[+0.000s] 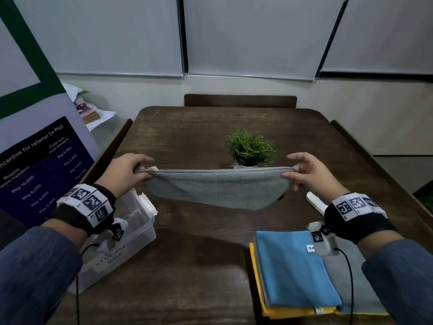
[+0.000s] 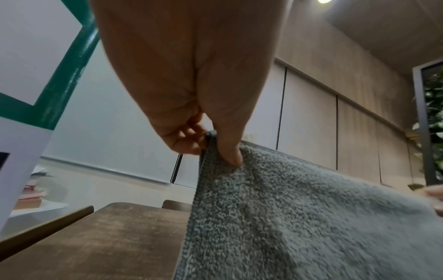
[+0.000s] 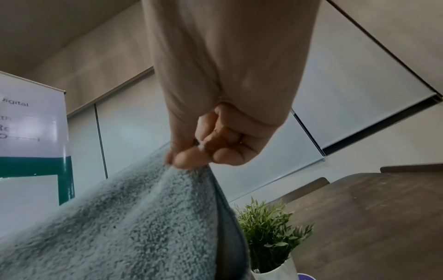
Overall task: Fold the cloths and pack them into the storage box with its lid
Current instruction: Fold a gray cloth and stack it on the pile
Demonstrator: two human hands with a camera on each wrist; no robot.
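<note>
A grey cloth (image 1: 218, 187) hangs doubled over above the middle of the wooden table (image 1: 192, 254), stretched between both hands. My left hand (image 1: 143, 171) pinches its left top corner between thumb and fingers, and the left wrist view shows the thumb pressed on the grey cloth (image 2: 299, 217). My right hand (image 1: 290, 172) pinches the right top corner; its fingers curl on the grey cloth (image 3: 134, 227) in the right wrist view. A clear storage box (image 1: 138, 233) labelled "STORAGE BOX" stands open at the left under my left wrist. Its white lid (image 1: 315, 202) lies at the right, partly hidden by my right wrist.
A stack of flat cloths, blue (image 1: 293, 268) on top with grey and yellow (image 1: 262, 299) beneath, lies at the near right. A small potted plant (image 1: 249, 148) stands behind the held cloth. A banner (image 1: 35, 141) leans at the left; chairs ring the table.
</note>
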